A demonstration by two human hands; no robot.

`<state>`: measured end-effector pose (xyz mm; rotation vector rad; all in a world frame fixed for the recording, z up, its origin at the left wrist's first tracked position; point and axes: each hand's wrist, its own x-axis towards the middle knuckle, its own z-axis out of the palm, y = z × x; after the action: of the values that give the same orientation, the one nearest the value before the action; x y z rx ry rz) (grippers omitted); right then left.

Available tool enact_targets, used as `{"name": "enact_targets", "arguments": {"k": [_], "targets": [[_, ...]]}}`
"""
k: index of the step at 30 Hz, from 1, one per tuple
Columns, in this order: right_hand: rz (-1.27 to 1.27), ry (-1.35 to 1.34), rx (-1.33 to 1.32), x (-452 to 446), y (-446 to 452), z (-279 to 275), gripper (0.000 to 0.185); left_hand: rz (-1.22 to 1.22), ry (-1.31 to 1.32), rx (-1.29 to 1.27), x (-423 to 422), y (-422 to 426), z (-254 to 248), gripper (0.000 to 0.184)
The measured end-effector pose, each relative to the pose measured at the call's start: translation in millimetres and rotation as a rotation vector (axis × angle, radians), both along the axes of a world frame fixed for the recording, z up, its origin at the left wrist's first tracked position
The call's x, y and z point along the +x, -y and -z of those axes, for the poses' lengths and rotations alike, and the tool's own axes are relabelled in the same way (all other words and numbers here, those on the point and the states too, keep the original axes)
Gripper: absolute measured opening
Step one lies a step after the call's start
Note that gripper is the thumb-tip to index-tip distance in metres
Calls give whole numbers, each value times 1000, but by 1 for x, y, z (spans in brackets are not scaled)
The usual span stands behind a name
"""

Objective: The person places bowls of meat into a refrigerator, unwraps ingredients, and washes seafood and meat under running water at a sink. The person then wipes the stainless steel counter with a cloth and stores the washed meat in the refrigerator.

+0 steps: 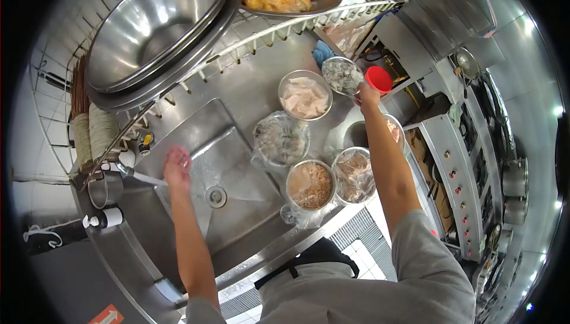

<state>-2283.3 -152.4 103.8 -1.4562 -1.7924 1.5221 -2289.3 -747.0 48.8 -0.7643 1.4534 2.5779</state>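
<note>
Red cup: the red cup (379, 79) is at the far right end of your worktop (252, 71), just beside a metal bowl (343, 58) of grey pieces (344, 77).
Right hand: your right hand (369, 95) is at the near edge of the cup; you cannot tell from here whether its fingers grip the cup, the bowl's rim or neither.
Step in hand: you seem to be handling the cup at the bowl's edge, as a judgement from your hand's place.
Next move: any shift of the cup calls for a sure hold and a path that clears the neighbouring rims.
Nearby bowls: another bowl (304, 74) holds pale slices (306, 96); nearer you stand a bowl under clear plastic (282, 138) and one with brownish bits (313, 190) in cloudy liquid.
Left hand: your left hand (177, 166) hangs over the sink (208, 166), near the tap (148, 179); blur hides whether its fingers are spread or curled.
Far right: the stove (454, 187) stands beyond your right arm.
</note>
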Motion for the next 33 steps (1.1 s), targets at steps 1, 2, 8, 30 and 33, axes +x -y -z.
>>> {"name": "enact_targets", "arguments": {"k": [1,2,8,30,33], "targets": [[9,-2,-1,-2,-3,0,16,25,57,-153,14,-27,-14,28],[-7,61,79,-3,-6,-1,17,33,57,-155,22,-49,-27,28],[-56,371,254,-24,-39,15,20,348,-170,-331,24,-159,-72,26],[-406,119,241,-4,-53,14,36,884,-523,-1446,-129,-472,-58,21],[-364,98,229,-4,-51,24,37,1008,-360,-1373,-141,-472,-55,22]]}}
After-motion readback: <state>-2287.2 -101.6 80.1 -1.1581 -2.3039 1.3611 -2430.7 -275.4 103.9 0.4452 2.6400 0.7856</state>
